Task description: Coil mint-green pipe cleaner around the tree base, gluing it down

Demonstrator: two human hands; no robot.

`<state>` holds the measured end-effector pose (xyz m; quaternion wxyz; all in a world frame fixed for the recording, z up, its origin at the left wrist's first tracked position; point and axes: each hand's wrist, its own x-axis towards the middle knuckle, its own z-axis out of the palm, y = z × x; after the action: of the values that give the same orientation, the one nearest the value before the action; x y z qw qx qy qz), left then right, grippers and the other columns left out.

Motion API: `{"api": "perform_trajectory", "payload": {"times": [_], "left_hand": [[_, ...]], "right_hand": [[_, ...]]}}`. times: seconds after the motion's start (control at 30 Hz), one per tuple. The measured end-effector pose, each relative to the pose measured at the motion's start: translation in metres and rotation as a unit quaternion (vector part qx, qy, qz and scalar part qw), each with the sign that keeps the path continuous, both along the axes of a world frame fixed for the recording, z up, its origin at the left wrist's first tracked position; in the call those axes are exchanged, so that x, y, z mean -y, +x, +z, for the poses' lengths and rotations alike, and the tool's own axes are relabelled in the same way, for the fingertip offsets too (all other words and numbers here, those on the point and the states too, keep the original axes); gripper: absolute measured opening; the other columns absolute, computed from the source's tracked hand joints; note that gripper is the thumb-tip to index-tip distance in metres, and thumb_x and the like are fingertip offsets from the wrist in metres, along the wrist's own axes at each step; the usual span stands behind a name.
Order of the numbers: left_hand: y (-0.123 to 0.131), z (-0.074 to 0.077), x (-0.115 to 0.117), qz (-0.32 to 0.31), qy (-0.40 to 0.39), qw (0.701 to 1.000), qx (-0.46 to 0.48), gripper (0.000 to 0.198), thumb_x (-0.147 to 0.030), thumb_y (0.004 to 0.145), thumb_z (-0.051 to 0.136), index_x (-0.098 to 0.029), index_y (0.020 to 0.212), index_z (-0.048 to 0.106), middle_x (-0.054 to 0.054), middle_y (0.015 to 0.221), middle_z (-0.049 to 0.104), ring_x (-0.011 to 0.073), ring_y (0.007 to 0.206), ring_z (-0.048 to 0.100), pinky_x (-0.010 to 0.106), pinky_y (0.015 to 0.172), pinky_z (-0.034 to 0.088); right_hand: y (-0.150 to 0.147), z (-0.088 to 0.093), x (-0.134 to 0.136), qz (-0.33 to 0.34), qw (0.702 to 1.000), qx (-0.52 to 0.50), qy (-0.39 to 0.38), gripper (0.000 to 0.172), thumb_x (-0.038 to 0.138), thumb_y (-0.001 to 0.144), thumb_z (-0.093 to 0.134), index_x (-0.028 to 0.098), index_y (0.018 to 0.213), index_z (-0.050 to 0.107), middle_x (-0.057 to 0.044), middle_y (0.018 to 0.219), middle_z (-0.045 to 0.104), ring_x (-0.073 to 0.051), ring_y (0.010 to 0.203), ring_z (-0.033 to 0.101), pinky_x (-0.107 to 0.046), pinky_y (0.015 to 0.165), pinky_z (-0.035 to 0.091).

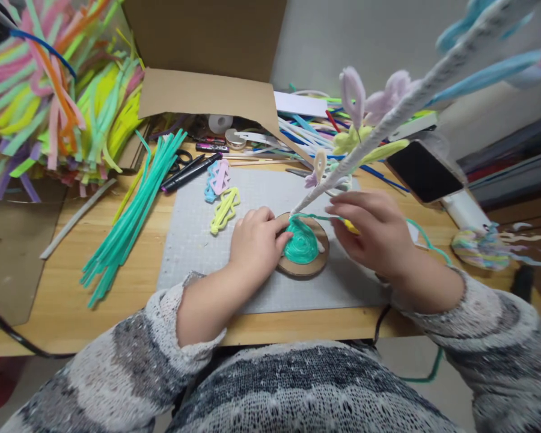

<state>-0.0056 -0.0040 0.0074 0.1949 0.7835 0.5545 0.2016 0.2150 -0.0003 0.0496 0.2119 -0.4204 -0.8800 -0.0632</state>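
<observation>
A round cardboard base (304, 269) lies on the grey cutting mat (261, 294), with a teal spiral of fuzzy chenille cord (302, 242) covering part of its top. From its back edge a white-wrapped stem (365, 144) rises, slanting to the upper right and bearing pastel pipe-cleaner flowers (354, 99). My left hand (258, 237) grips the base's left side, thumb against the spiral. To the right, my right hand (372, 231) pinches the cord, held taut from the spiral; its tail runs behind my wrist and hangs below the table. The fingertips are partly blurred.
Teal pipe cleaners (135, 222) lie left of the mat, beside black markers (192, 173). Small zigzag pieces (225, 210) rest on the mat. A large multicoloured pipe-cleaner bundle (58, 102) fills the upper left. A cardboard box (207, 93) stands behind; a phone (426, 171) is at right.
</observation>
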Motion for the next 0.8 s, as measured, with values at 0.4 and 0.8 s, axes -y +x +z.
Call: {"api": "perform_trajectory", "payload": {"times": [0.4, 0.8], "left_hand": [[-0.001, 0.0, -0.003, -0.013, 0.002, 1.0, -0.005, 0.022, -0.035, 0.088, 0.059, -0.03, 0.105, 0.071, 0.005, 0.091, 0.058, 0.0234, 0.09, 0.051, 0.036, 0.078, 0.04], [0.0, -0.006, -0.003, 0.008, -0.024, 0.997, 0.073, 0.021, -0.033, 0.087, 0.061, -0.026, 0.103, 0.073, 0.004, 0.087, 0.059, 0.0227, 0.09, 0.054, 0.036, 0.08, 0.043]], "right_hand": [[0.08, -0.005, 0.051, -0.317, 0.916, 0.152, -0.192, 0.018, 0.03, 0.083, 0.054, 0.026, 0.068, 0.063, -0.007, 0.054, 0.064, -0.021, 0.043, 0.056, -0.031, 0.039, 0.032], [0.076, -0.025, 0.058, -0.338, 0.865, -0.163, -0.334, 0.008, 0.028, 0.069, 0.061, 0.024, 0.075, 0.059, -0.002, 0.062, 0.065, -0.02, 0.053, 0.057, -0.031, 0.048, 0.043]]}}
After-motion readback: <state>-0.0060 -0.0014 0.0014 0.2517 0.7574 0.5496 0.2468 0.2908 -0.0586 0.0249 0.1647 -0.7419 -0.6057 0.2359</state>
